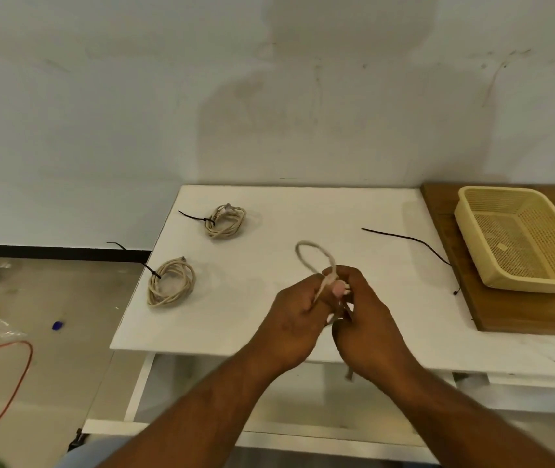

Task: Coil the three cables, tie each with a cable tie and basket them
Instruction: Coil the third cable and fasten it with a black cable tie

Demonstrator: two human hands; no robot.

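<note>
Both of my hands meet at lower centre of the frame, above the near part of the white table. My left hand is closed on the beige cable, whose loop rises from between my fingers toward the middle of the frame. My right hand is closed on the same cable just beside the left; a pale connector end shows between the two hands, and a short length of cable hangs below my right palm. The strands are blurred where the fingers overlap, so I cannot tell how many turns I hold.

Two further cables lie already coiled on the left part of the table. The far coil sits left of centre, bound by a black cable tie whose tail points to the left. The near coil lies at the table's left edge, bound by a second black tie whose tail juts out past the edge.

A loose black cable tie lies unfastened on the right part of the table, running toward the wooden board. On that board, at the right of the frame, stands the yellow mesh basket, well apart from my hands; nothing lies in it.

An orange cord lies on the floor at lower left.
</note>
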